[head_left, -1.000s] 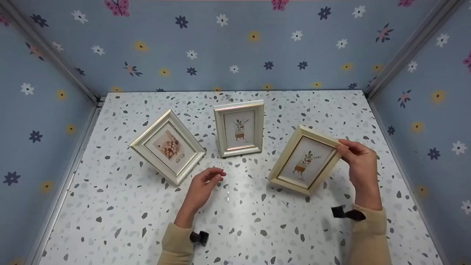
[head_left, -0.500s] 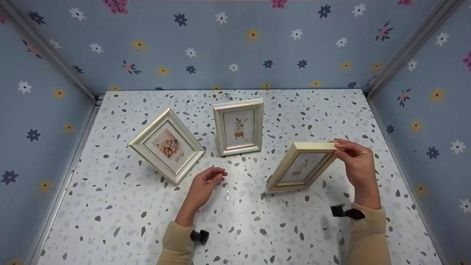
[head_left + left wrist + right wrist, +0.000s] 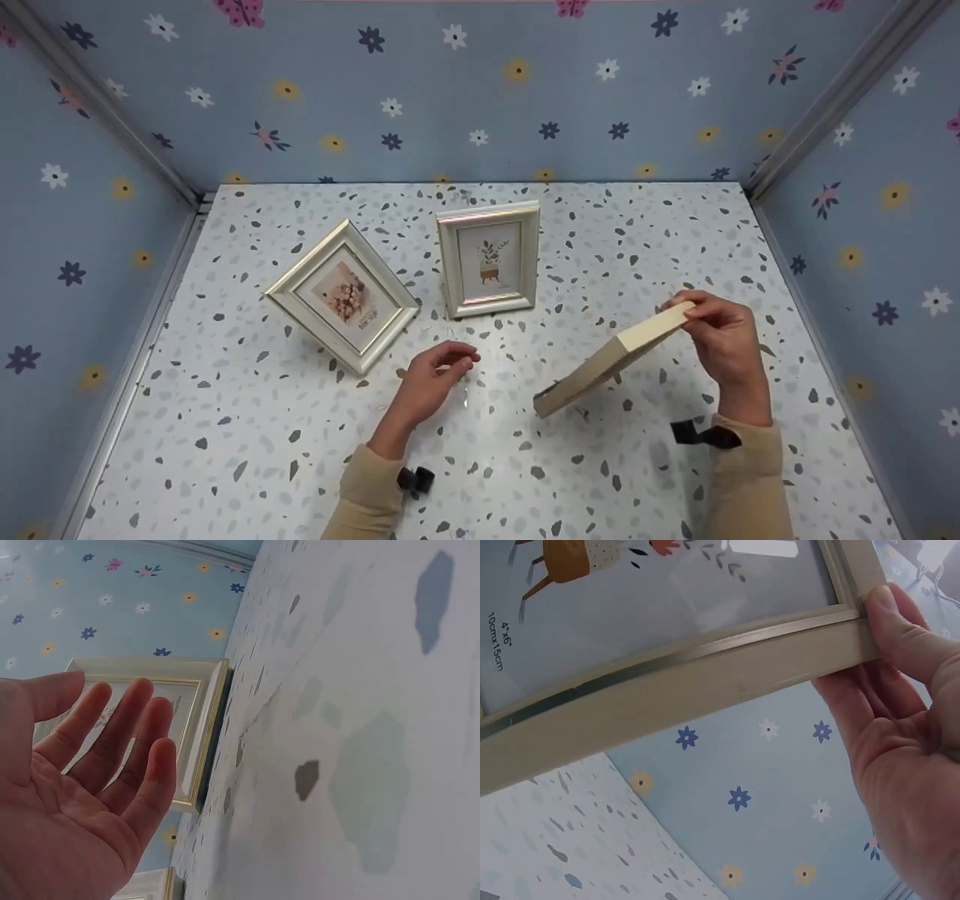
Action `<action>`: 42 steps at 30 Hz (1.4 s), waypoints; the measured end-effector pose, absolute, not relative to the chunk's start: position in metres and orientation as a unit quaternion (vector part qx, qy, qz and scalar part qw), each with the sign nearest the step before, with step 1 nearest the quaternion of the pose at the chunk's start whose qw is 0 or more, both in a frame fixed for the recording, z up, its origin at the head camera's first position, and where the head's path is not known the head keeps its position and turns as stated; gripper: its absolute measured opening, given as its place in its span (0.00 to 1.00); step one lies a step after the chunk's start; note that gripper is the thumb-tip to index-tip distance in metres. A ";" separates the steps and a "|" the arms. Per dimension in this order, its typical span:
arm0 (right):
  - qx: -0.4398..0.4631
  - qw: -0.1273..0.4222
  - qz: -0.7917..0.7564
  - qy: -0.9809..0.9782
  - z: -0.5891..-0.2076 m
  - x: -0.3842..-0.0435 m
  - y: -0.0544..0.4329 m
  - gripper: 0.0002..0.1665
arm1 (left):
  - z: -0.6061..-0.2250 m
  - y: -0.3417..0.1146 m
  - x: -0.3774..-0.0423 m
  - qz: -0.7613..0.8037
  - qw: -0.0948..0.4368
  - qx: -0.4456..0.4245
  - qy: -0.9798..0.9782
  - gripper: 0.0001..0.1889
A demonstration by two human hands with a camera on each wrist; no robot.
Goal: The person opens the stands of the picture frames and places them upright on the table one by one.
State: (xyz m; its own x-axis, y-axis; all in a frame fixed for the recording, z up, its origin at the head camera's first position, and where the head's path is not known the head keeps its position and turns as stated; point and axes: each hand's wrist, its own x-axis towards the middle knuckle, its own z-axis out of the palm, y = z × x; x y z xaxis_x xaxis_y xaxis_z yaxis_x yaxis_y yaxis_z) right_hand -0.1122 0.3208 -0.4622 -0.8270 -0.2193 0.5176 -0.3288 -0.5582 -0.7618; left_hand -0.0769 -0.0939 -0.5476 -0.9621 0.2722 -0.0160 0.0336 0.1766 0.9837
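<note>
My right hand (image 3: 724, 341) pinches a cream picture frame (image 3: 589, 364) at its upper corner, thumb on the front and fingers behind. The frame tips steeply, so the head view shows mainly its edge. In the right wrist view its front shows a plant-pot print and the size "4"x6"". My left hand (image 3: 431, 379) hovers over the table, relaxed fingers holding nothing, as the left wrist view confirms. Behind it, a silvery-white picture frame (image 3: 490, 262) with a potted-plant print stands upright. To its left, a similar picture frame (image 3: 345, 296) with a pink flower print is turned diamond-wise.
A white speckled tabletop (image 3: 480, 480) lies beneath everything. Blue flower-patterned walls (image 3: 420, 82) enclose it at the back and both sides, with metal posts (image 3: 832, 90) at the corners. Black straps (image 3: 705, 433) with small mounts sit on both sleeves.
The cream frame in my right hand has tilted from showing its print to nearly edge-on, its top coming down towards me. My left hand has shifted slightly right. The other two frames stayed put.
</note>
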 end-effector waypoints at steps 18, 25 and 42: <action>0.347 0.003 0.893 -0.287 -0.473 -0.117 0.308 0.08 | -0.515 -0.053 -0.059 0.665 0.152 0.293 0.670 0.13; 0.339 0.012 0.897 -0.285 -0.478 -0.117 0.306 0.07 | -0.502 -0.046 -0.052 0.662 0.143 0.368 0.637 0.16; 0.324 0.021 0.907 -0.269 -0.483 -0.115 0.300 0.05 | -0.471 -0.042 -0.044 0.647 0.129 0.394 0.640 0.14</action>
